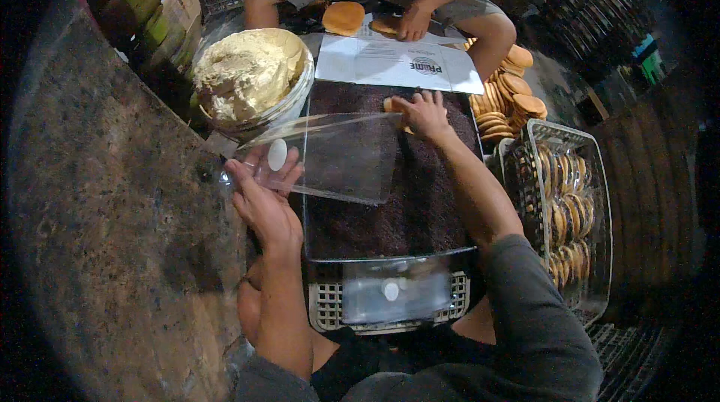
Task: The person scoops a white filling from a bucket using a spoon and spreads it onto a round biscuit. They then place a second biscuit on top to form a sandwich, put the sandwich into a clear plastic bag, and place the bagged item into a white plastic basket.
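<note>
My left hand (270,199) holds a clear plastic bag (349,160) with a white oval label by its left end. The bag stretches rightward over a tray (388,258) of dark, crumbly filling (365,233). At the bag's far right corner, my right hand (424,112) reaches over the filling, its fingers on a small brown piece (389,104), perhaps a pancake's edge; its palm side is hidden. A stack of clear bags (396,301) lies nearest my body, on a plastic crate (326,309).
A tub of pale cream (247,76) stands left of the tray. Beyond lies flattened cardboard (394,61) with round pancakes (343,18), where a co-worker's hand (415,20) rests. Pancake piles (506,104) and a crate (602,205) of packed pancakes are at right, a wooden board (124,205) at left.
</note>
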`<state>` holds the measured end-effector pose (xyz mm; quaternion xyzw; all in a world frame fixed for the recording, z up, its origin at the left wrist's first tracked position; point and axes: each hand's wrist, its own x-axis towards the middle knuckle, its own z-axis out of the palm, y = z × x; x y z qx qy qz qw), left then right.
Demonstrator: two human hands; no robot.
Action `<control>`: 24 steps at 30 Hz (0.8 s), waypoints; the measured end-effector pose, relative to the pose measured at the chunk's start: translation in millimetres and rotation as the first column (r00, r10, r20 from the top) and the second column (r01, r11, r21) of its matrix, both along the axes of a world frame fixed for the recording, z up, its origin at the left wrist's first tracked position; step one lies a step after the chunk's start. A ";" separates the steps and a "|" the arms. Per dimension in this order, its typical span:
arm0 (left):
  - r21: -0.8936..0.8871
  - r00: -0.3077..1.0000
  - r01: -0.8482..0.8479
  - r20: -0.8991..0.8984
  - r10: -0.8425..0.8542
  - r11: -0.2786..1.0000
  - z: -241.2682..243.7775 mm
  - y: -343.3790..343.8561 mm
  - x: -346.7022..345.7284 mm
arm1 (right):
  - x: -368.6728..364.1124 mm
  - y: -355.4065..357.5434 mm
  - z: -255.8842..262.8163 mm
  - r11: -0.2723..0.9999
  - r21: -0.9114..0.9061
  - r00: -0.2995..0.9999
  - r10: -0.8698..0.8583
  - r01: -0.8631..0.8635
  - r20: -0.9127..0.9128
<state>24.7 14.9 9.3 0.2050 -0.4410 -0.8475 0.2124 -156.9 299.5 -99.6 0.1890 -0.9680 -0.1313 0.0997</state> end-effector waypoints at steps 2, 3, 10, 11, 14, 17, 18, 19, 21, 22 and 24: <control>-0.005 1.000 0.006 0.008 -0.006 1.000 1.7 0.2 -0.2 | -5.2 -3.7 -10.2 0.987 -0.134 0.988 -0.071 0.090 0.139; 0.001 1.000 0.011 0.016 -0.011 1.000 0.3 -1.4 2.0 | 0.1 -8.1 -11.1 0.970 -0.194 0.971 -0.101 0.144 0.216; 0.026 0.996 0.095 -0.004 -0.095 0.995 -2.3 -0.9 9.5 | 57.0 50.3 -41.1 0.871 -0.467 0.965 -0.233 0.153 -0.120; 0.020 0.995 0.096 -0.001 -0.096 0.995 -2.9 0.4 9.1 | 56.4 54.6 -39.9 0.838 -0.488 0.958 -0.286 0.244 -0.012; -0.032 0.997 0.073 0.007 -0.073 0.997 -6.7 1.7 7.2 | 50.1 47.1 8.9 0.612 -0.613 0.866 -0.377 0.500 0.330; -0.106 0.999 0.039 0.013 -0.037 0.994 -15.6 4.2 1.0 | 63.6 66.7 33.2 0.477 -0.856 0.974 -0.192 0.199 0.119; -0.129 1.000 0.013 0.021 -0.011 0.992 -19.3 -2.7 1.8 | 82.4 58.0 54.5 0.318 -0.898 0.952 -0.137 0.305 0.275; -0.143 0.999 0.007 0.034 -0.003 0.990 -24.4 -1.9 1.2 | 108.9 56.2 79.3 0.160 -0.925 0.939 -0.085 0.344 0.334; -0.189 0.999 0.023 0.045 -0.015 0.982 -26.3 5.4 0.6 | 151.6 64.2 111.4 -0.131 -0.933 0.939 -0.028 0.336 0.342; -0.224 0.998 0.027 0.054 -0.016 0.974 -29.7 8.6 0.1 | 161.4 77.1 112.9 -0.241 -0.909 0.939 0.043 0.341 0.341; -0.276 0.997 0.065 0.067 -0.049 0.959 -33.1 18.4 2.5 | 180.5 98.4 118.2 -0.375 -0.850 0.928 0.125 0.371 0.350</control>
